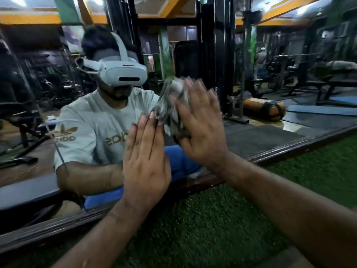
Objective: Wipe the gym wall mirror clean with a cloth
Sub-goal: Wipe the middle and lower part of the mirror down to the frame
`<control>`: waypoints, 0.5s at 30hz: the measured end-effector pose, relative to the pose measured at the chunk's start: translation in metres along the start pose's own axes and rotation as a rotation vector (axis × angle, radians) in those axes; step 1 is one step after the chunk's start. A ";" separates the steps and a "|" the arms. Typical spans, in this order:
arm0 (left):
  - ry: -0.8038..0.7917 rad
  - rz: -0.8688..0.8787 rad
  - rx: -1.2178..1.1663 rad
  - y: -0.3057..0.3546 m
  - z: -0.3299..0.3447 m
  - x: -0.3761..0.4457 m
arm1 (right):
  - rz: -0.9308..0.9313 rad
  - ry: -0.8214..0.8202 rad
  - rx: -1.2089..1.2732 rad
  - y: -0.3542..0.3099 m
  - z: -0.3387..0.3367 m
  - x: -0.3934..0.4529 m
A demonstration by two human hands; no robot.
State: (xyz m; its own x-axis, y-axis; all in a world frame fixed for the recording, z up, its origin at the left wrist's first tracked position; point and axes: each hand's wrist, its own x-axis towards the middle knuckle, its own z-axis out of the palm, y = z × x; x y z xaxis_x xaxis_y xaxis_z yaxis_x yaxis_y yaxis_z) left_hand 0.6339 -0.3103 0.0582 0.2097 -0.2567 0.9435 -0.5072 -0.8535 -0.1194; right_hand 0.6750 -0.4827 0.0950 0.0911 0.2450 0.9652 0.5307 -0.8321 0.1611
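Against the mirror (251,117), the left hand (144,161) is lying flat, fingers straight, holding nothing — just right of it, the right hand (201,128) is pressing the crumpled cloth (170,105) onto the glass, fingers extended.

I see my right hand (201,122) motion-blurred, hiding most of the crumpled grey cloth (172,105); both forearms run off the frame.
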 end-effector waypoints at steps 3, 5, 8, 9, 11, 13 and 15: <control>0.023 -0.042 0.001 0.005 -0.002 -0.001 | -0.249 -0.129 -0.019 0.018 -0.010 -0.023; 0.028 -0.054 -0.002 0.011 -0.001 -0.001 | -0.301 -0.121 -0.071 0.039 -0.019 -0.020; 0.007 -0.044 0.007 0.022 0.008 0.003 | -0.078 0.032 -0.068 0.052 -0.020 0.004; 0.004 -0.054 -0.001 0.026 0.012 0.005 | -0.032 0.053 -0.031 0.049 -0.017 0.005; 0.023 -0.099 -0.049 0.032 0.017 0.006 | -0.117 0.016 0.022 0.044 -0.010 -0.019; 0.052 -0.122 -0.094 0.042 0.024 0.000 | -0.321 -0.116 -0.004 0.051 -0.009 -0.062; 0.036 -0.101 -0.100 0.056 0.036 -0.009 | -0.483 -0.244 -0.058 0.072 -0.020 -0.092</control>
State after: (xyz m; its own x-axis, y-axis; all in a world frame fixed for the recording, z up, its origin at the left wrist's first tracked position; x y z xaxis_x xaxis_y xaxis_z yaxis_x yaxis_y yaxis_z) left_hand 0.6334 -0.3719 0.0320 0.2346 -0.1541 0.9598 -0.5666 -0.8240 0.0061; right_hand 0.6878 -0.5753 0.0224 0.0446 0.7089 0.7039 0.5138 -0.6205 0.5924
